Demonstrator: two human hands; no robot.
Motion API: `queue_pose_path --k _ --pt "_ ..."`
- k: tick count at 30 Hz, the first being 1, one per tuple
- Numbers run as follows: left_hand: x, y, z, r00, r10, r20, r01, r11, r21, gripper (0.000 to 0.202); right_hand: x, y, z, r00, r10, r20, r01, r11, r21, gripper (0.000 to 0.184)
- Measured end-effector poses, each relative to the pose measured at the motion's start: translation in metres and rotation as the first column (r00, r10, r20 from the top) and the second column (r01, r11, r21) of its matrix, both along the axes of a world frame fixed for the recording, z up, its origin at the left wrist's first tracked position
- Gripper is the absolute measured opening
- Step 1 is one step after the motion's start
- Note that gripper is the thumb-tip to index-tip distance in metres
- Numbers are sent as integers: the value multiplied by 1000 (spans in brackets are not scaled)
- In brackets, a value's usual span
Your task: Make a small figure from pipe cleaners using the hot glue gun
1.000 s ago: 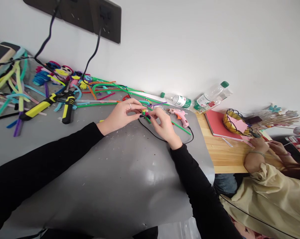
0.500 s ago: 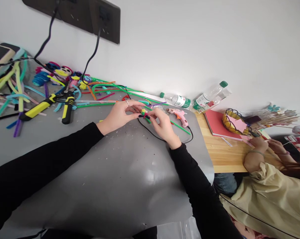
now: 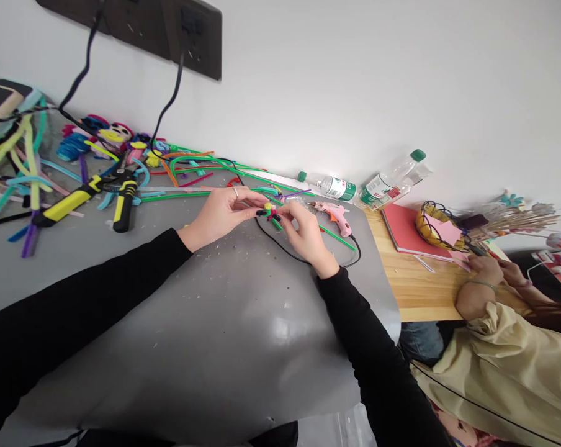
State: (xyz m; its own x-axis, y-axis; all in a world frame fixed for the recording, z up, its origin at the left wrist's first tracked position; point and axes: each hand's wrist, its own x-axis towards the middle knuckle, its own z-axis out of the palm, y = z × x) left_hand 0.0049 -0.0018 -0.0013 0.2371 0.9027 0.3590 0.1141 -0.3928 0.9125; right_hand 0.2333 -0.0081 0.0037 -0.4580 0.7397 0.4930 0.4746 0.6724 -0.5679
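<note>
Closely, the left hand [image 3: 227, 214] and the right hand [image 3: 303, 231] meet at one small piece [image 3: 270, 211], each grip drawn to a narrow pinch of thumb and fingertips. The piece sits between them, yellow and green at the top and pink lower down, partly covered by fingers, so its full shape cannot be told. The left grip takes it from the left, thumb low and fingers arched above; the right grip pinches it from the other side. Both hands are over the back part of the grey worktop [image 3: 206, 347]; whether either rests on it is unclear. A ring [image 3: 236, 193] circles a left finger.

Just right of the right hand lies a pink glue gun [image 3: 336, 216], its black cord [image 3: 360, 256] looping below that hand. A green stem [image 3: 341, 238] runs beside the gun. Behind the left hand, more stems [image 3: 201, 159] stretch in a tangle toward the wall. Farther left rest pliers [image 3: 126, 198], their yellow-and-black handles spread wide, near a cluster of fuzzy figures [image 3: 115, 133].

Past the gun, one bottle [image 3: 339, 187] lies on its side and another [image 3: 378, 187] leans by the wall. On the wooden worktop [image 3: 411, 288] are a red book [image 3: 398, 226] and a basket [image 3: 427, 233], near another person's hand [image 3: 483, 271].
</note>
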Motion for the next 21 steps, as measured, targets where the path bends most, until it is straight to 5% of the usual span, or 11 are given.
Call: queue_pose_path --k 21 --pt "1 -1 0 999 -31 26 31 999 20 45 2 3 -2 1000 -18 -11 18 998 65 16"
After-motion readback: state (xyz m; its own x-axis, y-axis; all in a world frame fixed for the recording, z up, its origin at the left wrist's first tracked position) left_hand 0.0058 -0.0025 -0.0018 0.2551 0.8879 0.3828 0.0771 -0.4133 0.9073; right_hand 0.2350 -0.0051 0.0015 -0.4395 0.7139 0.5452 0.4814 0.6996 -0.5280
